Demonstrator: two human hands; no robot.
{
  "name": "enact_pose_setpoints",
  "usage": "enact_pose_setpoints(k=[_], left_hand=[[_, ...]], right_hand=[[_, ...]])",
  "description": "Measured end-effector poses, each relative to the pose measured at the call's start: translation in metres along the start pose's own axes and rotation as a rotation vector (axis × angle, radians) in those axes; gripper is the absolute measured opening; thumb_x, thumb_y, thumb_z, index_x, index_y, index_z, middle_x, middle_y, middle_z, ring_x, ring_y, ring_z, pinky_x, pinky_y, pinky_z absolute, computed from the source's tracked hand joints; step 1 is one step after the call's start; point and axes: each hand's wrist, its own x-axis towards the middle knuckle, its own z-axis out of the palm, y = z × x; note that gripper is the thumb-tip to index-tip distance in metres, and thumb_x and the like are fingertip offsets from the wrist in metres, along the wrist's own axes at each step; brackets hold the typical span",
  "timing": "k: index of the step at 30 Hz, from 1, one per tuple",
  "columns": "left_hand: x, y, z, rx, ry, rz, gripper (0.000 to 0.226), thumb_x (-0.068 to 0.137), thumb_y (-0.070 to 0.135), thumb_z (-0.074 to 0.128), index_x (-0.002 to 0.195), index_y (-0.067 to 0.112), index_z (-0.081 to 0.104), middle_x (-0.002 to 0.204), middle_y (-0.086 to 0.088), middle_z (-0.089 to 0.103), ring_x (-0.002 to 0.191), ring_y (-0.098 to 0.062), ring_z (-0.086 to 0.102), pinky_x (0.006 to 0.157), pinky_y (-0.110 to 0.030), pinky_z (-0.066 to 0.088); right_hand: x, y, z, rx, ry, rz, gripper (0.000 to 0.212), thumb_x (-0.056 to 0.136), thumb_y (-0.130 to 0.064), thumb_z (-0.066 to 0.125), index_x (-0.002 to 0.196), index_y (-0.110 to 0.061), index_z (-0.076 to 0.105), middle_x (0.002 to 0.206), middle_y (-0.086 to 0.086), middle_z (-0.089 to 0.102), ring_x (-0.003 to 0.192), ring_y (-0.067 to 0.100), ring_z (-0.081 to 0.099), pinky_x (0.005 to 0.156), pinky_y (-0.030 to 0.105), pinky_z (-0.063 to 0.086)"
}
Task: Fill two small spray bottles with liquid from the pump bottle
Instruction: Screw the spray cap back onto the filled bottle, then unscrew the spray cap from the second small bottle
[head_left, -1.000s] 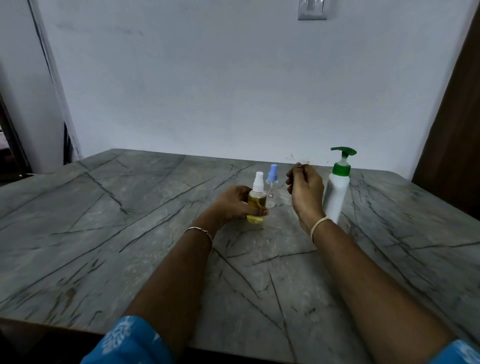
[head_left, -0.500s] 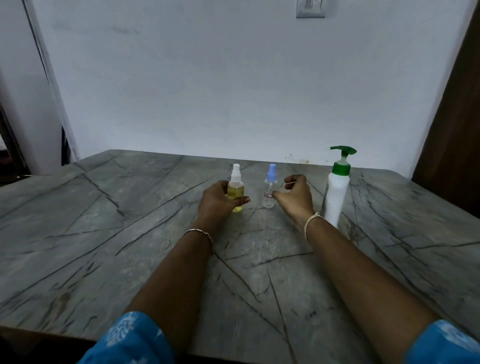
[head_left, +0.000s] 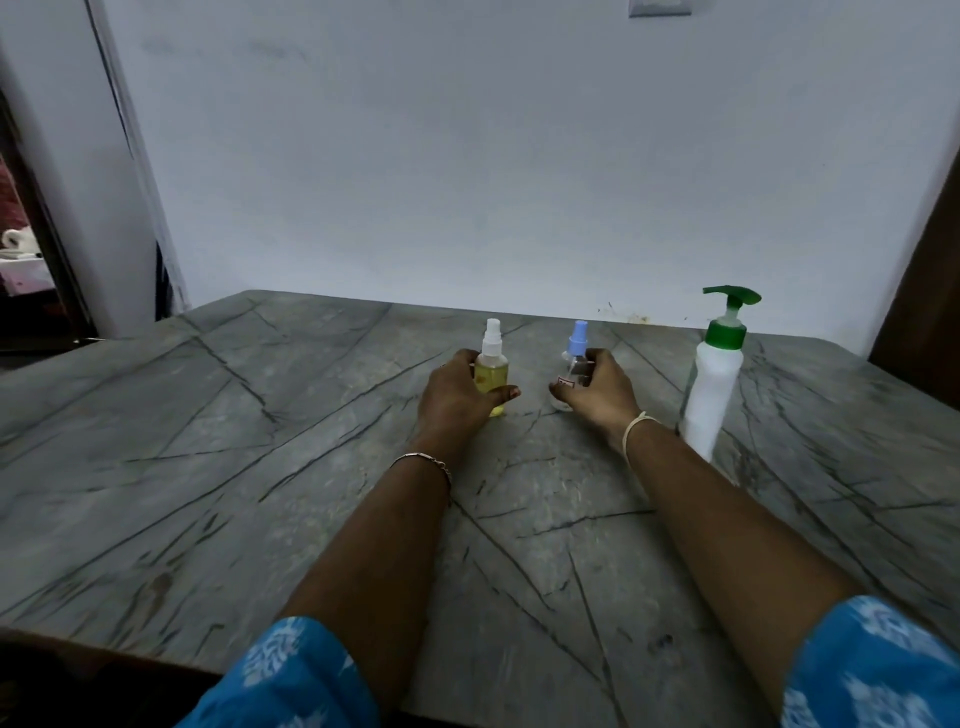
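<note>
Roughly half done, by my read. The white-capped spray bottle (head_left: 492, 375) holds yellow liquid almost to the shoulder and has its sprayer on, so it looks filled and closed. The blue-capped spray bottle (head_left: 573, 364) looks clear and empty, with its sprayer also on. What is left: uncap it, pump liquid in, recap.

Both small bottles stand upright on the grey veined tabletop (head_left: 208, 467), toward the far middle, near each other but apart. The left hand (head_left: 454, 397) has its fingers and thumb curled round the yellow one's body. The right hand (head_left: 600, 397) wraps thumb and fingers round the clear one's lower half; a small label shows beside the thumb.

The pump bottle (head_left: 712, 395) stands upright to the right of both, beside the right wrist, with nobody holding it. It has an opaque white body and a green collar and pump head, so its fill level cannot be seen.
</note>
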Motion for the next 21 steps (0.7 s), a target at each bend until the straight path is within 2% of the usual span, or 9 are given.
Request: enact_pose_setpoints(k=[3,8,12,16,18,20,21], left_hand=[[-0.001,0.001,-0.001,0.014,-0.008,0.013,0.067,0.066,0.048,0.081,0.12,0.018,0.054,0.114,-0.003,0.065,0.104,-0.021,0.06,0.088,-0.038,0.051],[-0.004,0.005,-0.002,0.017,-0.022,0.001,0.079,0.066,0.04,0.083,0.13,0.015,0.044,0.126,-0.007,0.058,0.112,-0.024,0.056,0.093,-0.039,0.048],[-0.009,0.01,-0.004,0.019,0.013,0.003,0.091,0.065,0.035,0.085,0.137,0.012,0.034,0.134,-0.012,0.049,0.123,-0.026,0.046,0.098,-0.036,0.041],[-0.017,0.017,-0.005,0.122,0.013,0.01,0.094,0.067,0.037,0.083,0.14,0.012,0.029,0.139,-0.014,0.038,0.131,-0.03,0.033,0.106,-0.04,0.033],[-0.021,0.021,-0.006,0.16,0.077,0.043,0.088,0.07,0.036,0.081,0.139,0.013,0.031,0.138,-0.014,0.036,0.129,-0.031,0.032,0.102,-0.04,0.035],[-0.025,0.027,-0.009,0.117,0.223,0.125,0.072,0.073,0.032,0.078,0.133,0.017,0.04,0.126,-0.009,0.046,0.117,-0.025,0.042,0.086,-0.034,0.043],[-0.027,0.031,-0.01,0.061,0.287,0.17,0.062,0.075,0.03,0.077,0.128,0.019,0.046,0.113,-0.004,0.054,0.104,-0.019,0.05,0.076,-0.029,0.044]], right_hand=[[-0.002,0.0,0.002,0.006,-0.013,-0.004,0.052,0.08,-0.015,0.076,0.126,-0.009,0.05,0.117,0.008,0.062,0.101,0.022,0.059,0.095,0.036,0.047],[-0.008,-0.002,-0.001,0.018,-0.05,-0.011,0.042,0.08,-0.013,0.076,0.117,-0.011,0.055,0.111,0.008,0.065,0.1,0.023,0.062,0.096,0.04,0.048],[-0.017,-0.005,-0.007,0.017,-0.079,-0.018,0.043,0.079,-0.012,0.076,0.117,-0.01,0.056,0.111,0.009,0.065,0.102,0.025,0.062,0.097,0.042,0.048],[-0.032,-0.005,-0.014,0.035,-0.089,-0.027,0.041,0.079,-0.012,0.076,0.116,-0.01,0.058,0.109,0.008,0.066,0.101,0.023,0.063,0.096,0.04,0.049],[-0.041,-0.003,-0.017,0.044,-0.096,-0.027,0.042,0.08,-0.014,0.075,0.118,-0.012,0.057,0.11,0.006,0.066,0.101,0.022,0.063,0.096,0.039,0.049],[-0.047,-0.003,-0.022,0.045,-0.115,-0.035,0.043,0.081,-0.015,0.075,0.12,-0.013,0.057,0.112,0.005,0.066,0.102,0.021,0.062,0.097,0.038,0.048],[-0.049,-0.003,-0.024,0.042,-0.126,-0.041,0.044,0.081,-0.015,0.075,0.12,-0.013,0.057,0.113,0.005,0.066,0.103,0.021,0.062,0.097,0.038,0.048]])
